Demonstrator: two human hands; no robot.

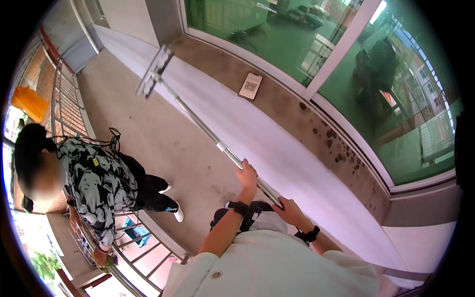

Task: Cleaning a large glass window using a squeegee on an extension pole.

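Pole (pixel 200 123) out long, phone (pixel 251 86) lying loose!
Left hand (pixel 247 174) and right hand (pixel 291 213), fingers wrapped round it, flat head (pixel 158 64) against the walkway (pixel 153 148). A careless swing toward the glass (pixel 237 24) could sweep that phone off the ledge (pixel 217 62); too wide the other way could clip the person (pixel 99 173).

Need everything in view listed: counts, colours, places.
Long tool: 1, silver, centre
Phone-like rectangle: 1, pale, on ledge
Glass panes: 2, green-tinted, upper right
Ledge: 1, brownish, below panes
Spots: many, dark, on ledge
Low wall: 1, whitish, below ledge
Floor: 1, grey, centre-left
Railings: at least 1, silver, left
Cloth-like item: 1, orange, far left
Boxy item: 1, blue, lower left
Co-worker: 1, black-and-grey top, left
Wristbands: 2, black, person's wrists
Shirt: 1, white, bottom
Left hand, right hand: 2, bare, gripping tool
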